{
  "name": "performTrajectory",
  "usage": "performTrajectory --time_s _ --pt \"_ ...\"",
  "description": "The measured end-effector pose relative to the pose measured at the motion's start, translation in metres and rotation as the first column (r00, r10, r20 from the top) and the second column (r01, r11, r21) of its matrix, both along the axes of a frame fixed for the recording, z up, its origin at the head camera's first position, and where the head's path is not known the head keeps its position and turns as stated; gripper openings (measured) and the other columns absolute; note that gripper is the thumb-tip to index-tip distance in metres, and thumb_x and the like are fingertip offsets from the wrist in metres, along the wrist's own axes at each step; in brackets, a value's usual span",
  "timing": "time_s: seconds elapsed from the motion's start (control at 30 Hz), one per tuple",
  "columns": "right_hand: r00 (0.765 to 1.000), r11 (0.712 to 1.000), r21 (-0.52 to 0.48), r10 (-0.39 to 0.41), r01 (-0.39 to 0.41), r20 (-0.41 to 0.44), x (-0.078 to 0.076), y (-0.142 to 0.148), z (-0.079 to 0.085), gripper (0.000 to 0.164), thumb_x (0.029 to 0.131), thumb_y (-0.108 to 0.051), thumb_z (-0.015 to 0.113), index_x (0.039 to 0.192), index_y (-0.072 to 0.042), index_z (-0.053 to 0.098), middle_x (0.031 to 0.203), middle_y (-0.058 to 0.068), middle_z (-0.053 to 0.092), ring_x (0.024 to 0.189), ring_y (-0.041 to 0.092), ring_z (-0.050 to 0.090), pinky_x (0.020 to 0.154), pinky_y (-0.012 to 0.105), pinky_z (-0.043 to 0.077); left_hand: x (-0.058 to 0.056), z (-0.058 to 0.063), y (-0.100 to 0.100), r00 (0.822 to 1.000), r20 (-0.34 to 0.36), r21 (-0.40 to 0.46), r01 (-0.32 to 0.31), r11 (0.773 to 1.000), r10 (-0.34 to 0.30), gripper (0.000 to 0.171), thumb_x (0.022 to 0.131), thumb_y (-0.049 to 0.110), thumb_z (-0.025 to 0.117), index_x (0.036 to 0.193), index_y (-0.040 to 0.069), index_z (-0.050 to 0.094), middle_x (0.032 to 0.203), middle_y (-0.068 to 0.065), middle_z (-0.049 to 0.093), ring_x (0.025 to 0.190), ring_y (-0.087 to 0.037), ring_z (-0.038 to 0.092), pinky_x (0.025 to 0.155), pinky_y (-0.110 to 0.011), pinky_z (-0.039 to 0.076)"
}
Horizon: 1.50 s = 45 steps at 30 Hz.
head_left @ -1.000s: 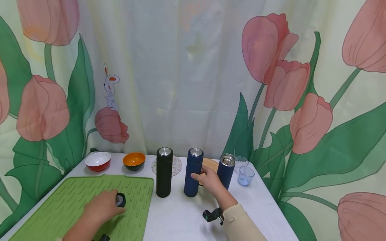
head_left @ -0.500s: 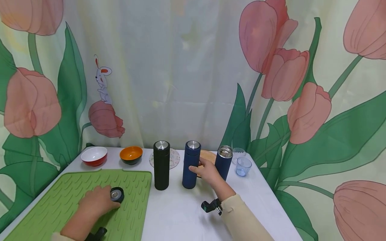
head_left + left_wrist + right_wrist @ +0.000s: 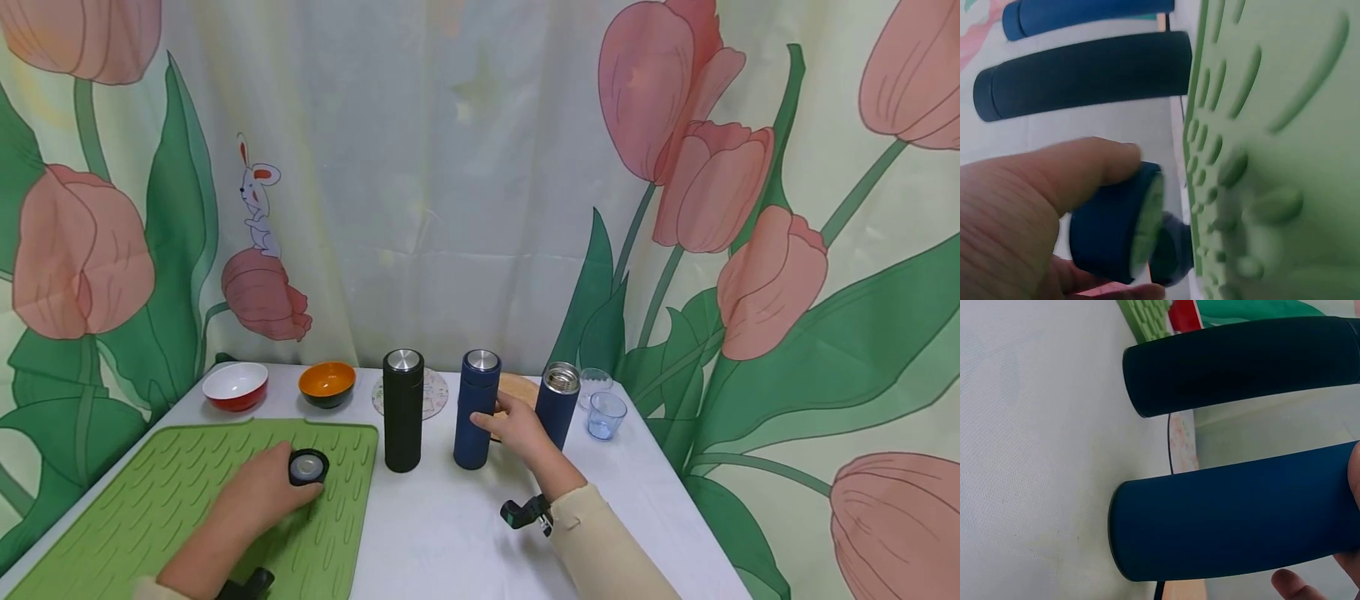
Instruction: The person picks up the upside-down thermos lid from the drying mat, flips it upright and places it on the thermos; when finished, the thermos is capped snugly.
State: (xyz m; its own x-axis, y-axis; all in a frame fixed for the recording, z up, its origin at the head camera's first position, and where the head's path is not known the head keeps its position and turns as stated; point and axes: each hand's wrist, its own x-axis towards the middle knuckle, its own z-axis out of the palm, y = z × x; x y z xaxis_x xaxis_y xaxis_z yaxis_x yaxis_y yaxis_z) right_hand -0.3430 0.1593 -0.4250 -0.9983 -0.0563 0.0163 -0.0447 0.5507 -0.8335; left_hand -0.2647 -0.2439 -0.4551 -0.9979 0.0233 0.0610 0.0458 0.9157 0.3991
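My left hand (image 3: pixel 258 492) pinches a dark thermos lid (image 3: pixel 308 467) between thumb and fingers, over the green mat. The lid's grey inner side faces up toward the head camera; in the left wrist view the lid (image 3: pixel 1107 219) looks navy and tilted. My right hand (image 3: pixel 521 429) grips an upright blue thermos (image 3: pixel 472 425) with a steel-topped lid, thumb across its front. The right wrist view shows this thermos (image 3: pixel 1229 515) with its base at the table. Just right of that hand stands a second blue thermos (image 3: pixel 558 408), lidless, its steel mouth showing.
A black thermos (image 3: pixel 402 425) stands between the mat (image 3: pixel 352 500) and the gripped thermos. Behind are a red-and-white bowl (image 3: pixel 236 387), an orange bowl (image 3: pixel 327 383), a patterned round coaster (image 3: pixel 435 393) and a wooden board (image 3: pixel 519 387). Glass cups (image 3: pixel 606 415) stand at the right edge.
My left hand has shifted a little right and away from me with the lid. My right hand stays on the blue thermos. The head view has tilted down slightly since the first frame.
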Motion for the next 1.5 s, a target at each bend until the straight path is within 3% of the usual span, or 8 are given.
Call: performTrajectory --time_s 0.33,0.73,0.97,1.23,1.5 --pt "1.000 1.000 -0.009 -0.006 0.006 0.000 0.001 0.000 0.000 0.079 0.095 -0.048 0.079 0.160 -0.017 0.049 0.139 0.013 0.067 0.129 0.036 0.064 0.107 0.062 0.053 0.008 0.007 0.030 0.999 -0.037 0.119 0.010 0.993 -0.005 0.084 0.083 0.042 0.086 0.138 -0.006 0.045 0.124 -0.029 0.068 0.100 -0.034 0.069 0.085 -0.055 0.059" --pt "1.000 1.000 -0.001 -0.009 0.009 -0.001 0.002 -0.003 -0.001 0.077 0.095 -0.047 0.080 0.159 -0.016 0.051 0.136 0.012 0.068 0.127 0.034 0.064 0.106 0.062 0.053 0.012 -0.006 0.066 0.995 -0.082 0.156 0.077 0.985 -0.064 0.073 0.076 0.043 0.094 0.128 0.005 0.058 0.113 -0.008 0.073 0.096 -0.021 0.067 0.085 -0.047 0.059" --pt "1.000 0.999 -0.033 -0.013 0.013 0.003 0.002 -0.002 -0.002 0.077 0.095 -0.046 0.080 0.159 -0.016 0.051 0.145 0.016 0.064 0.141 0.043 0.056 0.113 0.070 0.045 0.011 -0.004 0.092 0.990 -0.073 0.145 0.132 0.981 -0.122 0.070 0.072 0.049 0.096 0.123 0.013 0.064 0.107 0.002 0.072 0.093 -0.016 0.063 0.085 -0.045 0.057" --pt "1.000 0.998 -0.060 -0.016 0.015 -0.008 0.005 -0.001 -0.005 0.073 0.095 -0.044 0.081 0.156 -0.017 0.054 0.143 0.015 0.066 0.148 0.046 0.049 0.116 0.074 0.038 0.006 -0.001 0.121 0.985 -0.075 0.174 0.167 0.971 -0.156 0.067 0.071 0.050 0.097 0.119 0.017 0.064 0.108 0.002 0.072 0.093 -0.015 0.063 0.088 -0.046 0.058" --pt "1.000 0.998 -0.068 -0.005 0.004 -0.018 0.005 -0.003 -0.002 0.071 0.094 -0.046 0.080 0.155 -0.019 0.056 0.145 0.015 0.065 0.149 0.047 0.047 0.117 0.075 0.036 0.002 0.010 0.141 0.982 -0.076 0.216 0.184 0.959 -0.171 0.067 0.072 0.048 0.097 0.121 0.018 0.062 0.110 0.000 0.072 0.095 -0.016 0.064 0.089 -0.046 0.060"
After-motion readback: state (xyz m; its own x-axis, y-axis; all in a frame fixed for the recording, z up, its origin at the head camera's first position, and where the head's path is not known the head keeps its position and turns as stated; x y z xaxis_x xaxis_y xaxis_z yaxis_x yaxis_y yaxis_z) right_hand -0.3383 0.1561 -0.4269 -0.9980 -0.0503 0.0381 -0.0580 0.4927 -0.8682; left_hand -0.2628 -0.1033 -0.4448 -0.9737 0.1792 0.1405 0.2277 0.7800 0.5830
